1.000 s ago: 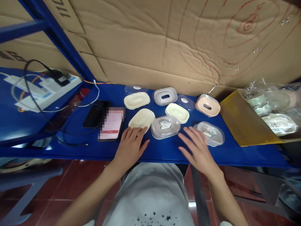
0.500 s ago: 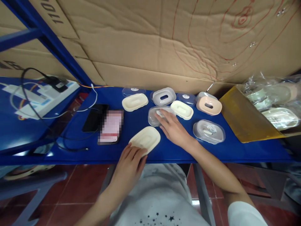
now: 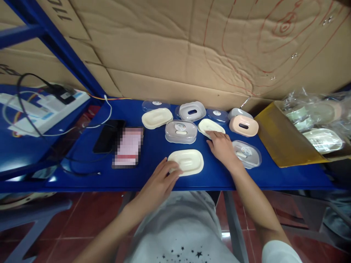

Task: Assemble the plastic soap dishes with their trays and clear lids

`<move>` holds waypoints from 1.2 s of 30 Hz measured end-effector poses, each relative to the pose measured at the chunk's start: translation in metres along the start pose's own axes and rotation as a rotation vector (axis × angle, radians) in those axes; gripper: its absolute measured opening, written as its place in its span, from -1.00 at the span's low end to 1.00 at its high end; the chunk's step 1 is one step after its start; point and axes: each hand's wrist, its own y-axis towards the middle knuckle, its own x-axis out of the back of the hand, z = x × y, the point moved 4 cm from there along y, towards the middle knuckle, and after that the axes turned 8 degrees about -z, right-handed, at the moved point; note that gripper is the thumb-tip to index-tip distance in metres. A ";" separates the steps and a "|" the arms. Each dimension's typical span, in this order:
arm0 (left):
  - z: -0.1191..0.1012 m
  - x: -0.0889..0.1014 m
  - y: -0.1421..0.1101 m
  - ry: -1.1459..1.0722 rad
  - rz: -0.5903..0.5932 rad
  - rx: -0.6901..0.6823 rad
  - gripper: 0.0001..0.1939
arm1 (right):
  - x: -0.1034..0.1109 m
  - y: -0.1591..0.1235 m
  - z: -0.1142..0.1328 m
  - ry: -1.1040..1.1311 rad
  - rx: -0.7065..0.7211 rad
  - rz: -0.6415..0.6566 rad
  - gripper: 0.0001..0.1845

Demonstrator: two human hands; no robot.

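My left hand (image 3: 162, 177) grips the left end of a cream oval soap dish tray (image 3: 191, 160) at the table's front, thumb and fingertips at its rim. My right hand (image 3: 222, 146) has its fingers on the front rim of another cream soap dish tray (image 3: 208, 125), partly covering it; its thumb lies at the near side. Between and behind the hands sits a greyish soap box under a clear lid (image 3: 181, 132) with a round label. Another clear-lidded soap box (image 3: 248, 154) lies right of my right wrist, which partly hides it.
Along the back stand a cream tray (image 3: 157, 118), a grey slotted dish (image 3: 192, 111), a peach slotted dish (image 3: 244, 125) and clear lids (image 3: 217, 115). An open carton (image 3: 290, 146) of bagged dishes is at right. Phones (image 3: 128, 148), cables and a power strip (image 3: 79, 102) are left.
My left hand has slid its cream tray to the right and turned it level. My right hand left the clear-lidded box, now farther left, and moved right onto the other cream tray.
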 end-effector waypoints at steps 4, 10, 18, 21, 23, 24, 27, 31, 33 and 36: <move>0.002 0.000 0.001 -0.029 -0.015 0.037 -0.76 | 0.001 -0.001 0.000 -0.007 0.012 -0.018 -0.51; 0.001 -0.001 0.002 -0.036 -0.025 0.042 -0.79 | 0.007 0.031 0.007 -0.006 0.072 -0.103 -0.41; 0.001 0.000 0.002 -0.067 -0.052 0.040 -0.93 | -0.003 0.100 0.037 0.001 0.115 -0.031 -0.68; 0.001 0.000 0.002 -0.071 -0.043 0.042 -0.93 | 0.009 0.094 0.031 0.014 0.056 -0.072 -0.71; 0.002 0.000 0.000 -0.055 -0.040 0.062 -0.83 | 0.027 0.075 0.027 0.131 0.045 -0.155 -0.73; 0.003 0.001 -0.002 -0.050 -0.044 0.082 -0.72 | 0.037 0.061 0.026 0.241 0.046 -0.214 -0.74; 0.003 0.004 -0.006 -0.087 -0.107 0.140 -0.32 | 0.065 0.005 0.034 0.687 0.033 -0.369 -0.74; -0.009 0.011 -0.008 -0.169 -0.251 0.113 0.03 | 0.074 -0.068 0.070 1.177 0.012 -0.344 -0.72; -0.016 0.015 -0.007 -0.159 -0.288 0.119 0.04 | 0.069 -0.091 0.087 1.300 0.018 -0.251 -0.73; -0.021 0.021 -0.004 -0.141 -0.297 0.126 -0.12 | 0.056 -0.112 0.096 1.344 0.025 -0.157 -0.71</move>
